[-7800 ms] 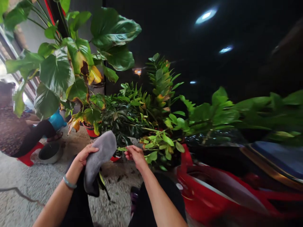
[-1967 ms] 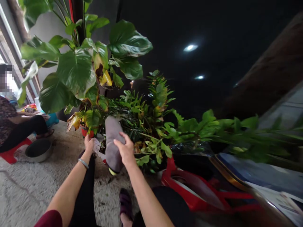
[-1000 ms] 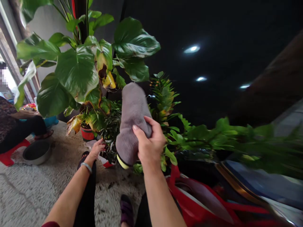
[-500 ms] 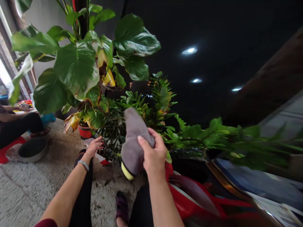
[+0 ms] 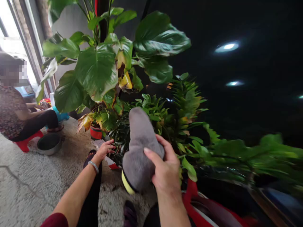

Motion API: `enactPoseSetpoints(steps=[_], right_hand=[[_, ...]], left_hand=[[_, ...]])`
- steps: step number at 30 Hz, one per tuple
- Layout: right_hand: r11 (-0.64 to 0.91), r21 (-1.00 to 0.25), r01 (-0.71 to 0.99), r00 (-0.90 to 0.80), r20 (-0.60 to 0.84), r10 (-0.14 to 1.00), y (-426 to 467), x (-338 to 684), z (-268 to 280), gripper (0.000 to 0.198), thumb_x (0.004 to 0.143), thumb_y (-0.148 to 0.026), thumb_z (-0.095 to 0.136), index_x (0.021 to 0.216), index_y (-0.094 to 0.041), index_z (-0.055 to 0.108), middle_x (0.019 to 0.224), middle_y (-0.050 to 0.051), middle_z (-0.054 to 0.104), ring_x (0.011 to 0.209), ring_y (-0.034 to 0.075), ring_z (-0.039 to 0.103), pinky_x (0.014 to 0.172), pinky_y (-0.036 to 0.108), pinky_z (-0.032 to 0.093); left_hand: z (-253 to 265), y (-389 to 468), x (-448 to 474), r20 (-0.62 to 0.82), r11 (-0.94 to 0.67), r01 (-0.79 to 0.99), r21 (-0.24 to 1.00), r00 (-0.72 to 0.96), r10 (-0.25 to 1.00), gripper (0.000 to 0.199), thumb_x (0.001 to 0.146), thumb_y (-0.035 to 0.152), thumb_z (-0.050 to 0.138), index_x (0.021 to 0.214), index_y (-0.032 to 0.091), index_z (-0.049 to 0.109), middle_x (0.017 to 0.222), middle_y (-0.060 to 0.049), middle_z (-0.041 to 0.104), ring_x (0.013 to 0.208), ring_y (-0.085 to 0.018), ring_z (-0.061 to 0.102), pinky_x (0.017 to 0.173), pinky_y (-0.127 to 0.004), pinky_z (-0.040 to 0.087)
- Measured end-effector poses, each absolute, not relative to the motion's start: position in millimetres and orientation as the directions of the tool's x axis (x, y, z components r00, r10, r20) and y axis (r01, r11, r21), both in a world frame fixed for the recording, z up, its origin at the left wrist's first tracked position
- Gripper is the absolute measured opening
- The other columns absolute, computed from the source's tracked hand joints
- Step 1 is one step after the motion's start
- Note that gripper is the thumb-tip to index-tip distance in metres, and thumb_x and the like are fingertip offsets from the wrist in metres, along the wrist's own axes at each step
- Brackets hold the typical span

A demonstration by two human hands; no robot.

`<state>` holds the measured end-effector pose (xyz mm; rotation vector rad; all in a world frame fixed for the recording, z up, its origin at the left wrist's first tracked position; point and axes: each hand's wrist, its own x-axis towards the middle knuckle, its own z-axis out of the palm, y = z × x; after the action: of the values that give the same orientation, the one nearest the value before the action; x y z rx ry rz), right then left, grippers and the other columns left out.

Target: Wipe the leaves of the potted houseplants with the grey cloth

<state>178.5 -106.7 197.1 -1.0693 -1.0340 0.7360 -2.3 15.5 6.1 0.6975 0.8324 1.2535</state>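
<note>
Cloth (image 5: pixel 139 138) — grey, fuzzy and yellow-edged — stands tilted in the right hand (image 5: pixel 167 165), pinched between thumb and fingers, on the near side of the plants (image 5: pixel 151 107). The left hand (image 5: pixel 104 149) is loosely open beside dark leaves (image 5: pixel 123 132); whether it touches them cannot be told. Far left, a person (image 5: pixel 11 110) sits on a red stool (image 5: pixel 27 142) by a grey basin (image 5: pixel 49 152).

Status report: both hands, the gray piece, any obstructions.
Right hand gripping gray fleecy piece, yellow-edged end down. Left hand open, fingertips near dark foliage. Leafy plants behind the piece.
</note>
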Motion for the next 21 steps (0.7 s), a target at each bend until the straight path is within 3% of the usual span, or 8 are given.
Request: enactPoseSetpoints(steps=[3, 8, 9, 11, 13, 15, 18, 21], right_hand=[[0.322, -0.943, -0.081, 0.382, 0.270, 0.884, -63.0, 155.8, 195.8, 0.061, 0.058, -0.036, 0.078, 0.116, -0.019, 0.068, 0.106, 0.006, 0.073, 0.092, 0.025, 0.067, 0.085, 0.038, 0.053], [0.064, -0.998, 0.000, 0.323, 0.061, 0.944, -61.5, 133.5, 98.5, 0.051, 0.052, -0.030, 0.073, 0.102, -0.019, 0.073, 0.104, 0.007, 0.075, 0.098, 0.029, 0.067, 0.091, 0.039, 0.050], [0.022, -1.000, 0.015, 0.319, 0.025, 0.947, -70.5, 135.2, 80.1, 0.050, 0.052, -0.030, 0.072, 0.100, -0.019, 0.073, 0.103, 0.007, 0.076, 0.097, 0.029, 0.067, 0.090, 0.039, 0.050], [-0.024, -0.999, 0.036, 0.315, -0.012, 0.949, -88.1, 142.7, 55.1, 0.049, 0.052, -0.028, 0.070, 0.100, -0.019, 0.074, 0.102, 0.006, 0.076, 0.097, 0.029, 0.068, 0.090, 0.038, 0.050], [-0.031, -0.998, 0.055, 0.319, -0.011, 0.948, -99.1, 151.3, 45.3, 0.048, 0.053, -0.028, 0.070, 0.100, -0.020, 0.075, 0.103, 0.005, 0.077, 0.097, 0.029, 0.068, 0.089, 0.037, 0.051], [-0.034, -0.997, 0.064, 0.326, -0.011, 0.945, -102.4, 157.3, 45.2, 0.048, 0.054, -0.028, 0.071, 0.101, -0.020, 0.075, 0.103, 0.005, 0.077, 0.091, 0.028, 0.069, 0.084, 0.037, 0.052], [-0.043, -0.997, 0.059, 0.328, -0.021, 0.944, -101.3, 159.0, 49.9, 0.050, 0.053, -0.029, 0.072, 0.102, -0.019, 0.075, 0.099, 0.005, 0.077, 0.085, 0.027, 0.069, 0.079, 0.036, 0.053], [-0.033, -0.997, 0.070, 0.325, -0.009, 0.946, -102.3, 156.8, 52.5, 0.051, 0.054, -0.031, 0.073, 0.103, -0.019, 0.075, 0.097, 0.005, 0.077, 0.087, 0.027, 0.069, 0.078, 0.035, 0.053]], left_hand=[[9.5, 13.4, -2.3, -0.140, 0.191, -0.510, 0.839, 0.137, 0.981, 0.055, 0.060, 0.014, 0.073, 0.115, 0.015, 0.071, 0.100, -0.010, 0.074, 0.079, -0.019, 0.066, 0.069, -0.027, 0.050], [14.7, 6.9, -4.7, -0.164, 0.209, -0.460, 0.863, 0.136, 0.977, 0.048, 0.059, 0.014, 0.069, 0.106, 0.016, 0.074, 0.086, -0.006, 0.073, 0.069, -0.017, 0.063, 0.062, -0.025, 0.045], [15.7, 4.8, -7.2, -0.193, 0.209, -0.442, 0.872, 0.081, 0.978, 0.045, 0.058, 0.013, 0.068, 0.102, 0.015, 0.074, 0.085, -0.007, 0.072, 0.069, -0.017, 0.063, 0.062, -0.026, 0.045], [21.2, 0.0, -15.9, -0.225, 0.136, -0.390, 0.911, -0.190, 0.956, 0.034, 0.057, 0.012, 0.066, 0.090, 0.015, 0.073, 0.085, -0.007, 0.070, 0.073, -0.019, 0.063, 0.066, -0.029, 0.047], [35.7, -4.6, -30.1, -0.092, -0.057, -0.249, 0.967, -0.547, 0.832, 0.023, 0.059, 0.013, 0.064, 0.080, 0.018, 0.071, 0.094, -0.008, 0.070, 0.089, -0.022, 0.064, 0.078, -0.033, 0.049], [60.6, -6.8, -46.8, 0.174, -0.278, -0.026, 0.960, -0.722, 0.670, 0.019, 0.063, 0.014, 0.064, 0.079, 0.021, 0.070, 0.114, -0.007, 0.067, 0.115, -0.025, 0.058, 0.097, -0.035, 0.045], [105.4, -1.8, -64.9, 0.364, -0.429, 0.081, 0.900, -0.682, 0.634, 0.017, 0.068, 0.017, 0.068, 0.083, 0.022, 0.074, 0.135, -0.005, 0.060, 0.133, -0.027, 0.045, 0.109, -0.037, 0.037], [132.2, 12.2, -66.8, 0.284, -0.411, -0.080, 0.908, -0.601, 0.747, 0.027, 0.067, 0.017, 0.071, 0.093, 0.020, 0.076, 0.130, -0.007, 0.062, 0.121, -0.027, 0.054, 0.099, -0.035, 0.046]])
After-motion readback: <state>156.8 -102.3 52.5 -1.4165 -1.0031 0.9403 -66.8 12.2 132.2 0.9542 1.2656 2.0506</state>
